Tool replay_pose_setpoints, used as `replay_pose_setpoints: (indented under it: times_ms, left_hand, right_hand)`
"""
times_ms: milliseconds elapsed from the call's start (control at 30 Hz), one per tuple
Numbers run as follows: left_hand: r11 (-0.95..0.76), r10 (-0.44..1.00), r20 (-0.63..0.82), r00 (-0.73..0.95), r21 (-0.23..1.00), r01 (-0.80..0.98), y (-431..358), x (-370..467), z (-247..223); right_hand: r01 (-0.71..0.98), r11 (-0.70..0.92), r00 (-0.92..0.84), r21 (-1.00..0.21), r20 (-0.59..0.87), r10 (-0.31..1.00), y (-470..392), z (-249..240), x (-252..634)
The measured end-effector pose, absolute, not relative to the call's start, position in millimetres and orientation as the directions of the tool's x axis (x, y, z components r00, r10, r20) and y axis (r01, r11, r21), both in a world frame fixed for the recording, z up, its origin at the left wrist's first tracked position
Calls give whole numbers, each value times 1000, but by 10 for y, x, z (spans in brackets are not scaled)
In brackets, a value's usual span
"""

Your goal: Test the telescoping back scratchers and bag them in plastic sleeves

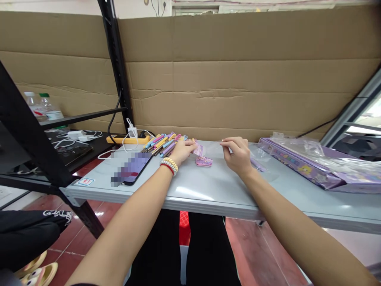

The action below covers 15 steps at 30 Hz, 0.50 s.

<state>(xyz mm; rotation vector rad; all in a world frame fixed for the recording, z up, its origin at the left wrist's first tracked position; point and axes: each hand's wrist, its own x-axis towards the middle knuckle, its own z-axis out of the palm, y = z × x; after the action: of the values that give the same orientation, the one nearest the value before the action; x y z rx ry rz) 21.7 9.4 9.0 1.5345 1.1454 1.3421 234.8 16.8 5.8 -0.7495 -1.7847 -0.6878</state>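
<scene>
My left hand (181, 153), with beaded bands at the wrist, has its fingers closed on a small pink printed card (198, 149). Just below that card, a small stack of similar pink cards (204, 161) lies on the table. My right hand (238, 154) is raised a little, thumb and fingertips pinched at the edge of a clear plastic bag (212, 147), which is faint and hard to make out. Left of my left hand lies a pile of colourful pens (162, 143) with coiled tops. A purple pen (257, 164) in clear wrapping lies by my right wrist.
A phone (137, 169) lies on the grey table (193, 190) at left, near a yellow power strip (127, 139) with white cables. At right stands a purple box (306, 169) holding clear bags. Cardboard (223, 79) walls the back. A black shelf post (114, 59) rises at left.
</scene>
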Motion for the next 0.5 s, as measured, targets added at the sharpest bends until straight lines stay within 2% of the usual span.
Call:
replay_pose_setpoints:
  times_ms: [100, 267, 367, 433, 500]
  left_hand:
    - [-212, 975, 219, -35, 968, 136, 122, 209, 69]
    - [-131, 991, 119, -67, 968, -214, 154, 168, 121]
    - [-80, 992, 39, -118, 926, -369, 150, 90, 180]
    - [-127, 959, -4, -283, 888, -442, 152, 17, 213]
    - [-262, 883, 11, -468, 841, -474, 165, -53, 237]
  right_hand:
    - [759, 641, -255, 110, 957, 138, 162, 67, 2352]
    - [806, 585, -249, 93, 949, 192, 223, 91, 2457]
    - [863, 505, -126, -14, 962, 243, 307, 102, 2648]
    - [889, 439, 15, -130, 966, 257, 368, 105, 2814]
    - [894, 377, 146, -242, 953, 267, 417, 103, 2958]
